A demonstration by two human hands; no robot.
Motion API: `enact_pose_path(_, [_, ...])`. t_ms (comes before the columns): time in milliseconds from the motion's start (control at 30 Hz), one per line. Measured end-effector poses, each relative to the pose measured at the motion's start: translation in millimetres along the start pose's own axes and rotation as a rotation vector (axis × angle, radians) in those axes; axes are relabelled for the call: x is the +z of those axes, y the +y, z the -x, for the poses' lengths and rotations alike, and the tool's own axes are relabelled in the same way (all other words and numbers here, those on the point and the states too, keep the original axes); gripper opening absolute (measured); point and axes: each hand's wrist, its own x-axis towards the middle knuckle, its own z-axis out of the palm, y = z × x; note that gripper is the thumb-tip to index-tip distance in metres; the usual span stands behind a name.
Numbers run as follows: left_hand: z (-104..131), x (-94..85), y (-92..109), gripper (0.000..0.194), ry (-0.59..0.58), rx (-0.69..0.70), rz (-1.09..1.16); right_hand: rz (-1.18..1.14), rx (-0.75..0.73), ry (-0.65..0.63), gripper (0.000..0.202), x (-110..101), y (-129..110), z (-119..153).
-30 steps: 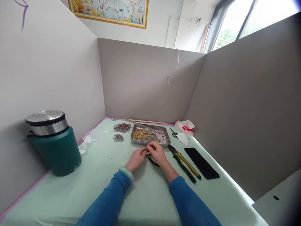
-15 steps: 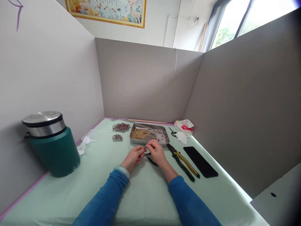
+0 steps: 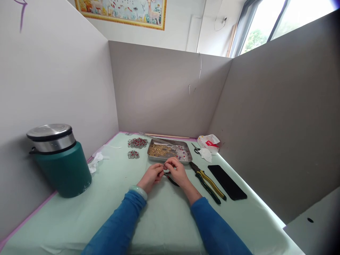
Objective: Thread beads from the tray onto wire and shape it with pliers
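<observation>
My left hand [image 3: 152,176] and my right hand [image 3: 176,173] meet fingertip to fingertip just in front of a metal tray [image 3: 170,162]. Both are closed in a pinch around something tiny, too small to make out. Beneath them, partly hidden by my right hand, lies a small dark-handled tool [image 3: 172,180], apparently pliers. Gold beads [image 3: 159,150] fill the left of the tray, and clear, red and purple beads [image 3: 182,153] lie at its right. Thin metal rods rest across the tray. Left of it are a larger pile [image 3: 137,142] and a smaller pile [image 3: 133,154] of wire pieces with red beads.
Large pliers [image 3: 208,184] with yellow-green handles and a black phone-like slab [image 3: 227,182] lie at right. Behind them are scissors [image 3: 196,150], tissue [image 3: 205,154] and a plastic bag [image 3: 209,142]. A green flask [image 3: 62,170] stands at left. Grey partitions [image 3: 170,88] enclose the table.
My fingertips have shifted slightly against each other, still pinching together at the same spot. The whole view has moved a little; the objects on the table lie as before.
</observation>
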Motion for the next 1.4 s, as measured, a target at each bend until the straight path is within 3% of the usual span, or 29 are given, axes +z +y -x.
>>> enact_pose_path(200, [1, -0.1, 0, 0.017, 0.018, 0.016, -0.024, -0.236, 0.188, -0.059, 0.012, 2, 1, -2])
enact_pose_path(400, [1, -4.7, 1, 0.017, -0.041, 0.005, 0.078, -0.254, 0.263, -0.033, 0.017, -2, -2, -3])
enact_pose_path(700, [1, -9.1, 5, 0.019, -0.133, -0.03, 0.18, -0.296, 0.251, -0.048, 0.015, 3, -9, -1])
enact_pose_path(933, [2, -9.0, 5, 0.021, -0.109, -0.048, 0.073, -0.261, 0.262, -0.022, 0.016, 5, -5, 0])
enact_pose_path(1033, [2, -13.5, 6, 0.021, -0.039, 0.025, 0.088, -0.071, 0.25, -0.065, 0.019, -2, -6, 0])
enact_pose_path(1167, [-1, -20.5, 7, 0.023, 0.098, 0.118, 0.123, 0.545, 0.035, -0.153, 0.02, -10, -12, 6])
enact_pose_path(1267, [-2, -20.0, 6, 0.025, 0.101, 0.121, 0.096, 0.906, -0.035, -0.268, 0.02, -8, -14, 13])
enact_pose_path(1400, [-1, -15.2, 4, 0.025, 0.06, 0.129, 0.037, 1.102, -0.08, -0.331, 0.011, 1, -13, 18])
